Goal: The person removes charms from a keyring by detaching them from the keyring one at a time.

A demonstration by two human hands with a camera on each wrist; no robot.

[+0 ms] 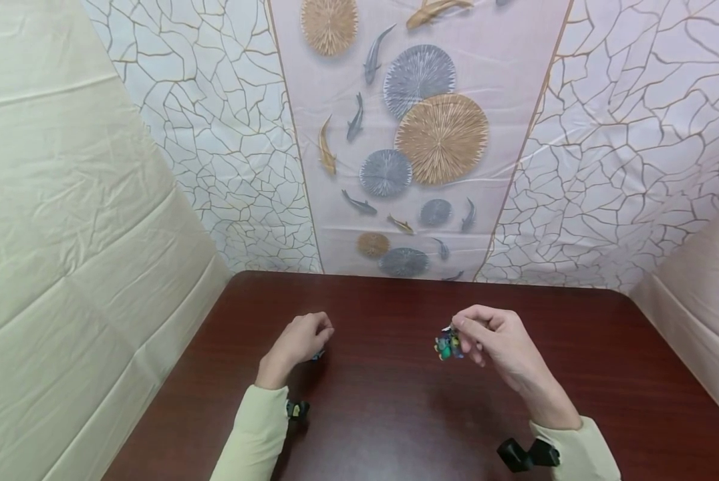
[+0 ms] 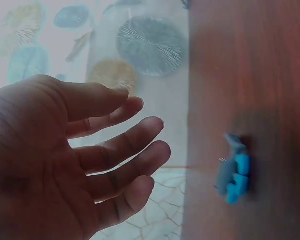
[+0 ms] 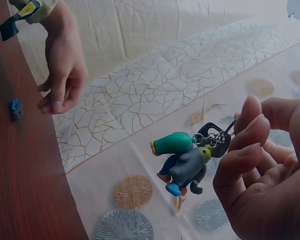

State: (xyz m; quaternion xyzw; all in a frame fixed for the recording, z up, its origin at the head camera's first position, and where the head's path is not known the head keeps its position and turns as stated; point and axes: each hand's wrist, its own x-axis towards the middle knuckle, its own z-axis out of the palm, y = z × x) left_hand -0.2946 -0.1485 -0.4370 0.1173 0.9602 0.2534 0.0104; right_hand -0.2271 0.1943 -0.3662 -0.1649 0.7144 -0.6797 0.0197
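Observation:
My right hand (image 1: 505, 346) pinches the ring of a keychain (image 3: 186, 166) between thumb and fingers, above the table on the right. Several small figures dangle from the keychain on metal chains, among them a green one and a grey one with a yellow-green head and blue foot. My left hand (image 1: 298, 342) hovers over the left part of the table, its fingers loosely bent and holding nothing. Below it, apart from the fingers, a small blue and grey figure (image 2: 235, 175) lies on the tabletop. In the head view that figure is mostly hidden behind the left hand.
A dark red-brown wooden table (image 1: 383, 414) spreads under both hands. Behind it hangs a patterned cloth (image 1: 347, 220) with fish and round leaf shapes. Plain cream fabric (image 1: 83, 267) borders the left side. Black camera mounts (image 1: 524, 455) sit on both wrists.

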